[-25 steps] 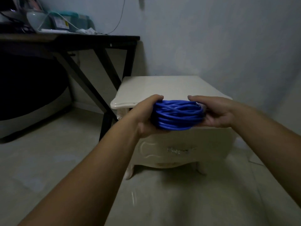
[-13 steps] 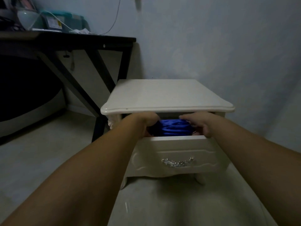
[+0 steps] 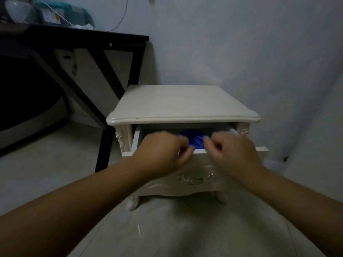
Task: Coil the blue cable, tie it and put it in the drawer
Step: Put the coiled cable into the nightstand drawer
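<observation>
Inside the drawer (image 3: 136,140) only a patch of the blue cable (image 3: 193,140) shows; the rest lies behind the left hand (image 3: 161,151), the right hand (image 3: 235,153) and the nightstand top (image 3: 181,104) above the drawer, and whether it is tied cannot be told. Both hands are motion-blurred over the drawer's front edge, so whether their curled fingers (image 3: 213,144) touch anything is unclear. The handle (image 3: 191,180) on the drawer front is smeared. Up-left of the drawer, clutter (image 3: 46,13) on the black worktop (image 3: 74,37) is dim and cropped.
</observation>
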The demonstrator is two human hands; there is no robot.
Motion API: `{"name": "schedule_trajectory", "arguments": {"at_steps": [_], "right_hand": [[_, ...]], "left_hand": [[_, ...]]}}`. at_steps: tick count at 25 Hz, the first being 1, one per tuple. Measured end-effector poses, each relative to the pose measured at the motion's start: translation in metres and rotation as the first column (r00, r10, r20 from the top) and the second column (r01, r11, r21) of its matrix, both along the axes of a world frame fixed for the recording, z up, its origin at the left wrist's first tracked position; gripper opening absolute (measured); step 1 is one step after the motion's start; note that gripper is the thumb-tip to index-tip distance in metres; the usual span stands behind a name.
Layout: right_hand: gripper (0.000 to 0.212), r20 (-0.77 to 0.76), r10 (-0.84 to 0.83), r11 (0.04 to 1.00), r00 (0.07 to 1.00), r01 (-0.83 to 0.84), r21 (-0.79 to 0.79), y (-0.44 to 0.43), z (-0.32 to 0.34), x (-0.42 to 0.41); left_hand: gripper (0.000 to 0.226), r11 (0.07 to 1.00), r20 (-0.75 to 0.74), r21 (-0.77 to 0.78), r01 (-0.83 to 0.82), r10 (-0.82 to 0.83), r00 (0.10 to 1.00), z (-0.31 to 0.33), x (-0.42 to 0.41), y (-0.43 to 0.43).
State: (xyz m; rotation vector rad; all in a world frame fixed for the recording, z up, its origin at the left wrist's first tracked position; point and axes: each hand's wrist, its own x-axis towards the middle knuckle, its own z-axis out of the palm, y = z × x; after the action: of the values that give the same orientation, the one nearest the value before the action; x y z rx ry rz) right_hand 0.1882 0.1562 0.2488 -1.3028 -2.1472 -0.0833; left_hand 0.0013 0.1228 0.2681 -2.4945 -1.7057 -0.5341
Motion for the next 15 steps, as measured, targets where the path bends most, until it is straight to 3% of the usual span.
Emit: {"name": "schedule_trajectory", "arguments": {"at_steps": [3, 7, 15], "right_hand": [[0.027, 0.172, 0.104, 0.994, 0.980, -0.107, 0.006, -0.025, -0.047, 0.004], [0.020, 0.200, 0.043, 0.999, 0.979, -0.040, -0.021, -0.004, -0.076, 0.000], [0.037, 0.247, -0.055, 0.993, 0.968, 0.080, -0.091, 0.043, -0.077, -0.024]], "left_hand": [[0.026, 0.999, -0.159, -0.007, 0.033, -0.034, 0.987, -0.032, -0.012, -0.026], [0.037, 1.000, -0.066, 0.017, -0.015, 0.017, 0.998, -0.060, -0.022, -0.018], [0.045, 0.978, 0.072, 0.075, -0.197, 0.191, 0.979, -0.073, -0.024, 0.038]]}}
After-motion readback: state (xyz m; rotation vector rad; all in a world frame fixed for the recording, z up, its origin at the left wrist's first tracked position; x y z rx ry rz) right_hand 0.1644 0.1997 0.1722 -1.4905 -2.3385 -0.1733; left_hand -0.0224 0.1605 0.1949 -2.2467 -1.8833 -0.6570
